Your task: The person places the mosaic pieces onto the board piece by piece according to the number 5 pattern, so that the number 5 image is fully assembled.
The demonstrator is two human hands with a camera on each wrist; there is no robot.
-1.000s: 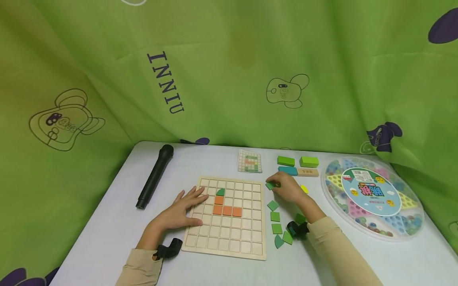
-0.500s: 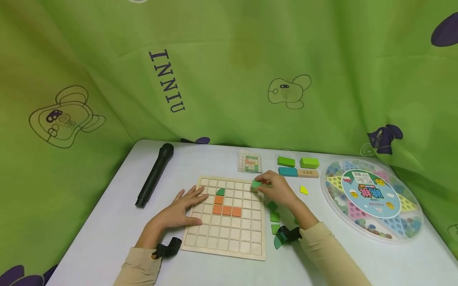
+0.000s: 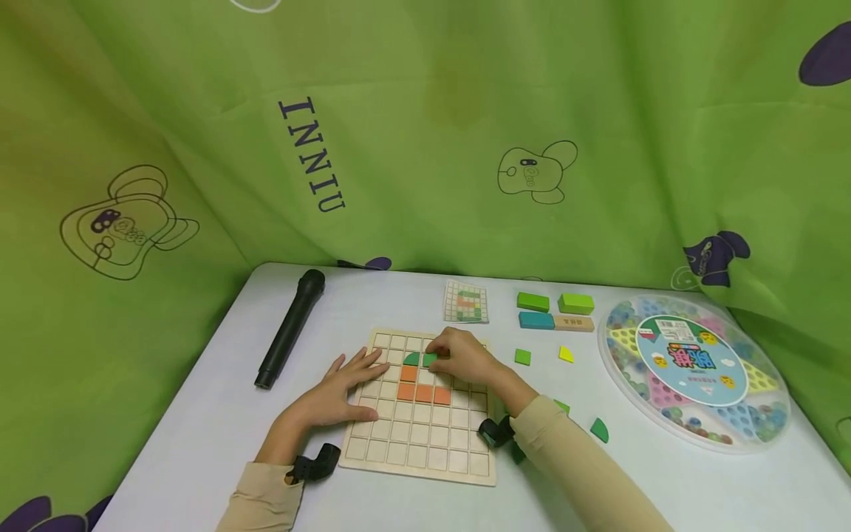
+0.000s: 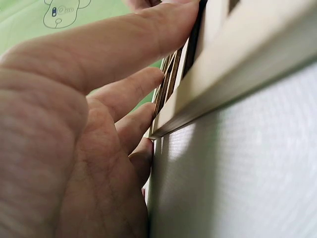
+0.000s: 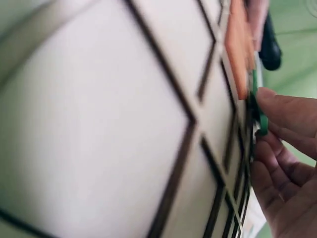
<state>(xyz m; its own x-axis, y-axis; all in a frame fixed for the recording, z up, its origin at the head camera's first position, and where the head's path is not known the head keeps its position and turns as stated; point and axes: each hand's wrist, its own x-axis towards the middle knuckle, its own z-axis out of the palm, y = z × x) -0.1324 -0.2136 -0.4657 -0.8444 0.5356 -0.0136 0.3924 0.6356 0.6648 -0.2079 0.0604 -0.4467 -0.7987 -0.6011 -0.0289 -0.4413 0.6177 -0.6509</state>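
Observation:
On the gridded wooden board (image 3: 419, 452), my right hand (image 3: 468, 358) pinches a green tile (image 3: 429, 360) between thumb and fingers. It lies low at a cell in the upper rows, just right of a green quarter-round tile (image 3: 411, 360). Below these, several orange tiles (image 3: 423, 393) form an L shape. The right wrist view shows the pinched green tile's edge (image 5: 264, 124) close against the grid. My left hand (image 3: 340, 390) rests with spread fingers on the board's left edge; its thumb (image 4: 163, 29) lies across the rim in the left wrist view.
Right of the board lie a green square (image 3: 523, 357), a yellow piece (image 3: 566, 355) and a green quarter-round (image 3: 600, 430); my right forearm hides others. Behind are a pattern card (image 3: 466, 302), green blocks (image 3: 575, 304) and a blue block (image 3: 536, 321). A marble game box (image 3: 691, 369) and black microphone (image 3: 289, 329) flank everything.
My right hand has carried the green tile from right of the board, over its upper right corner, leftward to beside the green quarter-round. My left hand has stayed put.

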